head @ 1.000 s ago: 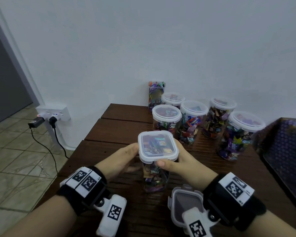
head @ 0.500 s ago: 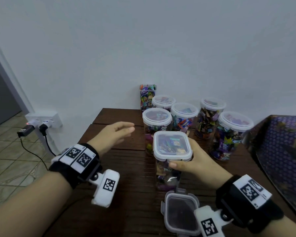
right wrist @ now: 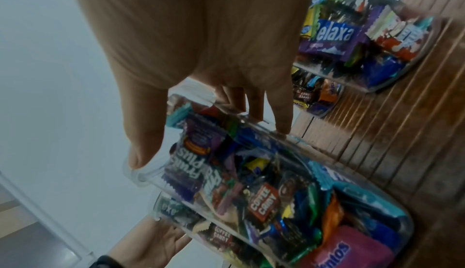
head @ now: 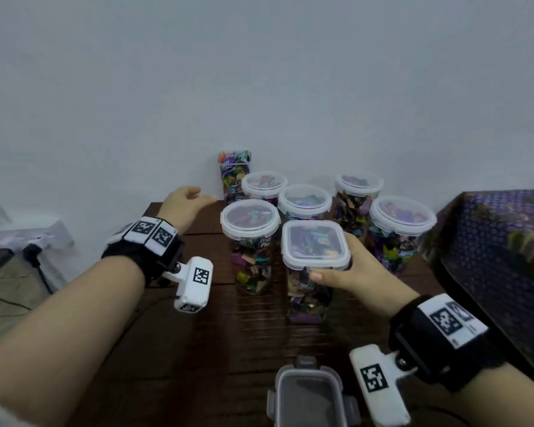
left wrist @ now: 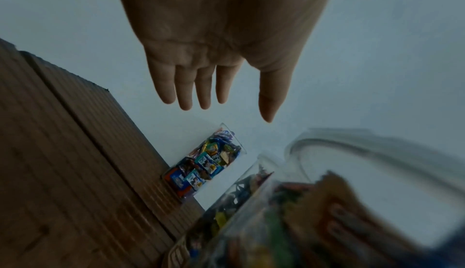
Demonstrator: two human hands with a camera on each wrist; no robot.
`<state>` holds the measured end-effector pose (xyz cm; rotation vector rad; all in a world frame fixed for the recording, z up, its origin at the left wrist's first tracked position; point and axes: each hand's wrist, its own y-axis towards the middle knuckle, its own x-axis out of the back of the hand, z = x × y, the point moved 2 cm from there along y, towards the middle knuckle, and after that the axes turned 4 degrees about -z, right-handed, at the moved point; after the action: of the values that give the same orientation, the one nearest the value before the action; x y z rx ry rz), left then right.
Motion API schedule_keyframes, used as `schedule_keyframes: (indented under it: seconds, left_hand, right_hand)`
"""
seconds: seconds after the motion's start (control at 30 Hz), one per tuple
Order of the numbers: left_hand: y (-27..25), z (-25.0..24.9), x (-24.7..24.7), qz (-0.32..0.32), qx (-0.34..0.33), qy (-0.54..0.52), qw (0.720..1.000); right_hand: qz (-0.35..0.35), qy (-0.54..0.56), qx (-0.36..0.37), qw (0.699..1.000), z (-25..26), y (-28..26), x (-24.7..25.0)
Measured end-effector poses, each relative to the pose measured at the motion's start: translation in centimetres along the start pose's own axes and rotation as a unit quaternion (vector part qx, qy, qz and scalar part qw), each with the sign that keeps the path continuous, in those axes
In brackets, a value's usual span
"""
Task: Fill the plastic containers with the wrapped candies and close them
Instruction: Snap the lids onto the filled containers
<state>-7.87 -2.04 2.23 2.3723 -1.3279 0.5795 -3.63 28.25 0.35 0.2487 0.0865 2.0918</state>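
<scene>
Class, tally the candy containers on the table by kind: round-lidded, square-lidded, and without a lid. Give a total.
Round-lidded containers: 5 (for example)
Square-lidded container: 1, held by the right hand
Filled container without a lid: 1
Total: 7

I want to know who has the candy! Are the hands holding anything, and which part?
The right hand holds the square-lidded candy container near its top, just under the lid, thumb in front and fingers behind. The left hand is open and holds nothing.
</scene>
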Motion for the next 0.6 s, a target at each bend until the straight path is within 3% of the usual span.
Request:
schedule_keyframes:
  seconds: [0.4,0.6]
  left_hand:
    - [9.4,-0.5,-4.7,-0.008,-0.002,0.054,0.999]
    - [13.7,-0.7,-6.6,0.036,-0.041,0.045,0.998]
  right_hand:
    - [-0.049,-0.025,-0.034,0.998,-2.3,1.0,1.1]
    - [-0.043,-0.043,-0.034,0.998,-2.5,1.2,1.6]
